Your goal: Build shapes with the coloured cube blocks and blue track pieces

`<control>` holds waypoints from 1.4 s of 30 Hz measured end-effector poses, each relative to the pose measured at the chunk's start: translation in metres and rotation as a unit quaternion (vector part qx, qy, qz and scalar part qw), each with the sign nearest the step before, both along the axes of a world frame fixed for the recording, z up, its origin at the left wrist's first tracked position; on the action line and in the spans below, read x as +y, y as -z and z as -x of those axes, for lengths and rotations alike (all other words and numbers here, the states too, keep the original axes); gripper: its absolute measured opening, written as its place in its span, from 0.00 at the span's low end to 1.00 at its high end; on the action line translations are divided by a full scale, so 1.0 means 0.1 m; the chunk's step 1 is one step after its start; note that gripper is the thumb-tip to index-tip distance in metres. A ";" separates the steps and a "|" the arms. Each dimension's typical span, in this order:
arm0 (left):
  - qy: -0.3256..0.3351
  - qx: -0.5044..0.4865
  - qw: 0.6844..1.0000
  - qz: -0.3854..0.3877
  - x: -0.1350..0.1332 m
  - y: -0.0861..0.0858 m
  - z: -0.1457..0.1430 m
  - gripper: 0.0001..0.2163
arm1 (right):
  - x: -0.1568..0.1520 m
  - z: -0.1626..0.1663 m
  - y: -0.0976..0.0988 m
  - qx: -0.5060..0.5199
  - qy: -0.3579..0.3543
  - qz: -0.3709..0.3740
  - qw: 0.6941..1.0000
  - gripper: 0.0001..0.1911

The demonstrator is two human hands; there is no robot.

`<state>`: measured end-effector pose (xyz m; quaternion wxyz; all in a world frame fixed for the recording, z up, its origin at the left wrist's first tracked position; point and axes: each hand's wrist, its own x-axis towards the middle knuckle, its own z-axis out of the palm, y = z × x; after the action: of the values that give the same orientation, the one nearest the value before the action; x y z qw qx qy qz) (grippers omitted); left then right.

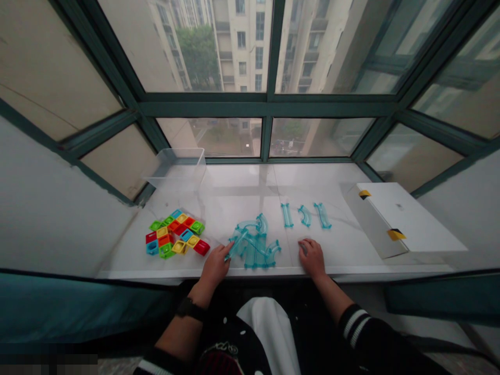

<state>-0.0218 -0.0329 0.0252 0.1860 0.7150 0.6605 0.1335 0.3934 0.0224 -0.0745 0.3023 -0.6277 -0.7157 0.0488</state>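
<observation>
My left hand (216, 265) is at the left edge of a pile of clear blue plastic track pieces (255, 250). Its fingers are closed on the end of one straight track piece (237, 246), which slants up to the right over the pile. To the right of the pile, my right hand (312, 257) rests on the white sill, fingers loosely bent and slightly apart, with nothing visible in them. Beyond it stand three separate track pieces in a row: a straight one (286, 215), a curved one (304, 216) and another straight one (322, 215).
Colourful square plastic blocks (179, 232) lie clustered on the left. Behind them is a clear plastic bin (177, 169). A white box (406, 219) with yellow-and-black tabs sits at the right. Green-framed windows (269, 109) border the white sill (250, 185).
</observation>
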 end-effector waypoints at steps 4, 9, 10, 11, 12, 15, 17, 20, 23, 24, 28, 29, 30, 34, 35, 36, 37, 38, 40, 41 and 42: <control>0.014 0.075 0.997 -0.020 -0.01 -0.09 0.03 0.33 | 0.00 0.00 0.01 0.001 0.003 0.000 1.000 0.15; 0.004 0.093 0.995 -0.043 0.00 -0.11 0.07 0.30 | 0.00 0.00 0.00 -0.009 -0.001 0.001 1.000 0.15; 0.000 0.081 0.996 -0.048 0.00 -0.10 0.07 0.29 | 0.00 0.00 0.00 -0.010 -0.001 0.004 1.000 0.15; -0.005 0.061 0.997 -0.054 0.01 -0.09 0.08 0.29 | 0.00 0.00 -0.01 -0.011 0.000 0.006 1.000 0.15; -0.013 0.031 0.998 -0.060 0.02 -0.07 0.08 0.28 | 0.00 0.00 -0.01 -0.011 0.001 0.008 1.000 0.15; -0.054 -0.105 0.991 -0.062 0.05 -0.02 0.08 0.20 | -0.01 0.01 -0.04 -0.011 0.002 0.009 1.000 0.15; -0.100 -0.220 0.970 -0.027 0.08 0.01 0.06 0.14 | -0.01 0.02 -0.05 -0.011 0.002 0.008 1.000 0.15; -0.191 -0.389 0.898 0.075 0.11 0.03 0.00 0.14 | -0.01 0.02 -0.06 -0.010 0.002 0.007 1.000 0.15; -0.260 -0.541 0.783 0.162 0.11 0.00 -0.05 0.16 | -0.01 0.03 -0.07 -0.006 0.001 0.009 1.000 0.16; -0.271 -0.585 0.742 0.183 0.10 -0.01 -0.06 0.16 | -0.01 0.02 -0.07 -0.004 0.000 0.011 1.000 0.16; -0.295 -0.694 0.606 0.251 0.09 -0.09 -0.05 0.10 | -0.01 0.02 -0.08 -0.003 0.001 0.019 1.000 0.16; -0.297 -0.708 0.584 0.262 0.09 -0.11 -0.05 0.08 | -0.02 0.02 -0.08 -0.002 0.002 0.019 1.000 0.16; -0.296 -0.721 0.568 0.266 0.10 -0.13 -0.05 0.07 | -0.02 0.02 -0.08 -0.001 0.002 0.019 1.000 0.16; -0.289 -0.744 0.555 0.236 0.10 -0.18 -0.09 0.08 | -0.01 0.03 -0.06 0.002 0.002 0.015 1.000 0.15; -0.290 -0.740 0.563 0.226 0.09 -0.19 -0.11 0.09 | -0.01 0.03 -0.05 0.003 0.002 0.012 1.000 0.15; -0.291 -0.733 0.576 0.216 0.09 -0.19 -0.13 0.10 | -0.01 0.02 -0.04 0.005 0.003 0.009 1.000 0.15; -0.290 -0.725 0.590 0.207 0.09 -0.19 -0.15 0.11 | 0.00 0.02 -0.03 0.008 0.004 0.007 1.000 0.15; -0.287 -0.716 0.604 0.199 0.08 -0.19 -0.17 0.12 | 0.00 0.01 -0.03 0.013 0.004 0.005 1.000 0.15; -0.275 -0.703 0.628 0.187 0.08 -0.18 -0.22 0.13 | 0.01 0.01 -0.06 0.035 0.001 0.001 0.999 0.15; -0.267 -0.699 0.637 0.186 0.08 -0.18 -0.24 0.14 | 0.02 0.03 -0.09 0.053 0.000 -0.003 0.999 0.16; -0.259 -0.695 0.644 0.186 0.08 -0.17 -0.27 0.16 | 0.02 0.06 -0.14 0.073 -0.004 -0.010 0.997 0.16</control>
<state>0.0056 -0.0247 0.0423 0.6778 0.1621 0.5059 0.5083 0.3873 0.0241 -0.0606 0.3600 -0.6164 -0.6948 0.0882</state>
